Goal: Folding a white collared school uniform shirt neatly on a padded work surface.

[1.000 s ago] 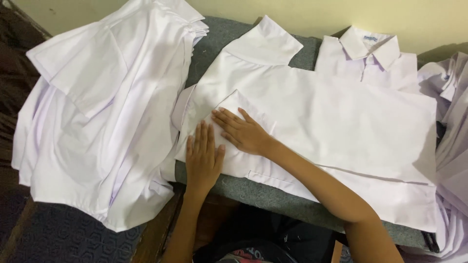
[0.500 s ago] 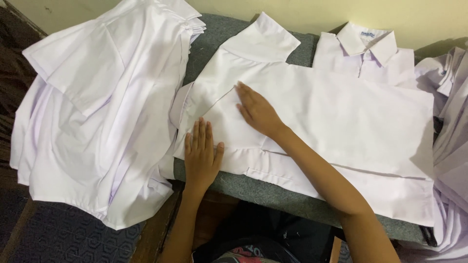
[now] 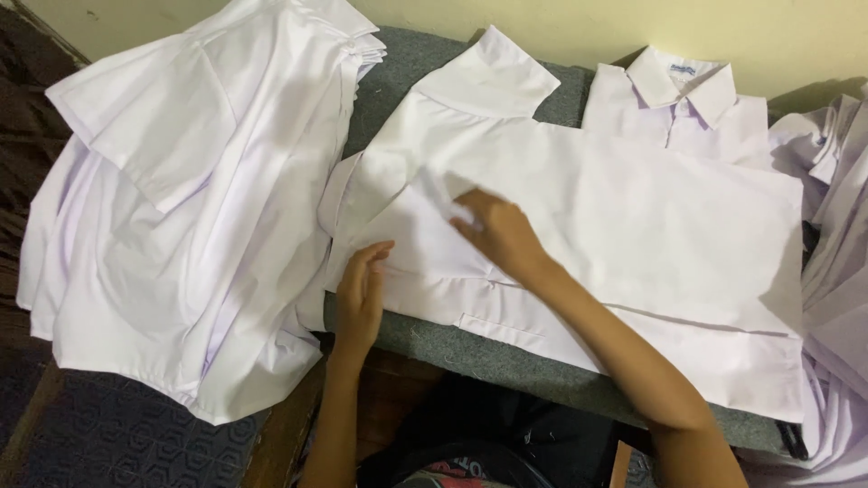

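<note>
Soft even indoor light, white shirts bright but not blown out, faint shadows under folds and far right on wall, slight motion blur at right hand (image 3: 502, 233), near-left corner dim.

Spread shirt (image 3: 633, 235) across table (image 3: 506, 357) middle, collar (image 3: 683, 86) at far edge. Shirt pile (image 3: 199, 208) over left edge. More shirts (image 3: 836, 271) at right edge. Both hands on spread shirt near front edge.
</note>
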